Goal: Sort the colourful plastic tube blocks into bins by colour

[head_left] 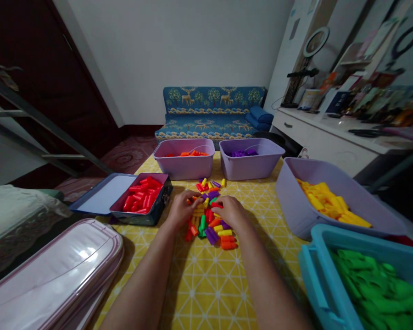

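A pile of small tube-shaped plastic pieces (201,211), mixed red, orange, yellow, green and purple, lies mid-table. Over its left side is my left hand (182,208), fingers curled together around what looks like an orange piece (192,200). From the right reaches my right hand (232,211), its fingertips closed at a red piece (216,205). Both hands partly cover the pile. Purple pieces (212,236) and orange pieces (228,243) lie at its near edge, with a green piece (202,224) a bit farther in.
Around the pile stand a tin box (153,219) of red pieces, lilac bins of orange (189,169), purple (248,169) and yellow pieces (292,201), and a blue bin (316,275) of green ones. Pink-edged lids (62,270) lie left. A patterned sofa (209,121) is beyond the table.
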Action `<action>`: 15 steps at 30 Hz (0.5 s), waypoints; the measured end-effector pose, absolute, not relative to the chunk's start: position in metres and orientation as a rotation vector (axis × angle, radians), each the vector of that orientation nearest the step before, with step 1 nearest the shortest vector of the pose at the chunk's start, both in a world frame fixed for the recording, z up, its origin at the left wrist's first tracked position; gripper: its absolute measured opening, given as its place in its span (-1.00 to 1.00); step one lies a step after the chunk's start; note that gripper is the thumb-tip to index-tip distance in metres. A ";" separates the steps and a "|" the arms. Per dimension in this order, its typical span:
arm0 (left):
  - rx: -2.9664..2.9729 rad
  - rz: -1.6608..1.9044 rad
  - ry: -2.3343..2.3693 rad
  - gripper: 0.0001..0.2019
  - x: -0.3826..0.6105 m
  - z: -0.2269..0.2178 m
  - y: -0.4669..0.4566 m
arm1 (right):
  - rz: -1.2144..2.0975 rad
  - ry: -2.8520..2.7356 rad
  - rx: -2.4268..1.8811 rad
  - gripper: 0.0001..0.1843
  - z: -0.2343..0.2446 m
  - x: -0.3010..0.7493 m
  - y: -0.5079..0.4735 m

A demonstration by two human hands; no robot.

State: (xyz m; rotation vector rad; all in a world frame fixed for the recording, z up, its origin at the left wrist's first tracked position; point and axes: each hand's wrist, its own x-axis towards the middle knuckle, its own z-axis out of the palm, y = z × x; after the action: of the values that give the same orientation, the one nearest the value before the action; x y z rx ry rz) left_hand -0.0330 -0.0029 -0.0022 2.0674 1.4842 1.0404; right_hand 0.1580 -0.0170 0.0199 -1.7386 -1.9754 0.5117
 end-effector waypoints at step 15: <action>1.975 1.138 1.515 -0.73 -0.031 -0.017 -0.001 | 0.716 -1.653 -1.391 -0.68 -0.012 0.145 -0.007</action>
State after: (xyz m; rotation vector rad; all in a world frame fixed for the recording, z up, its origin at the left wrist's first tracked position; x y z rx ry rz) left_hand -0.0308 -0.0006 -0.0168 1.9746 1.5152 1.1385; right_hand 0.1446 -0.0073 -0.0122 -1.3912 -1.6525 0.7155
